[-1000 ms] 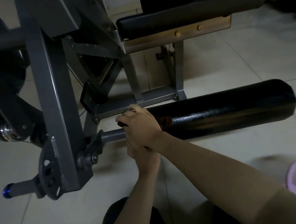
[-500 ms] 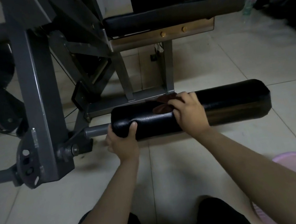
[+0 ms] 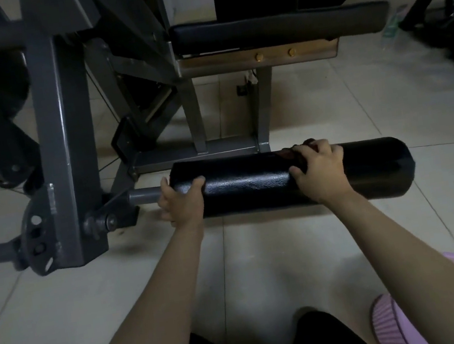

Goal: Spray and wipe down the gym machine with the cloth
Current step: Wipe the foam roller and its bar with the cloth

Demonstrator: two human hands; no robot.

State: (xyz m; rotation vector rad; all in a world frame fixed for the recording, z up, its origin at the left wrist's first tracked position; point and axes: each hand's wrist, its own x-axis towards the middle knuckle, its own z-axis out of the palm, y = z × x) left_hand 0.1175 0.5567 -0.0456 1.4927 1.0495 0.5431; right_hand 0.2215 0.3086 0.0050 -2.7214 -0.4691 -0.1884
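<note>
— Cloth: can you see it from there?
— Barely. A dark reddish scrap (too dim to tell more) peeks out under the right hand. Its curled fingers hold the scrap on top of the black roller pad, low on the gym machine.
— And the other?
— The left hand grips the pad's left end, thumb over the top. A lilac basket is cut off at the right edge.
</note>
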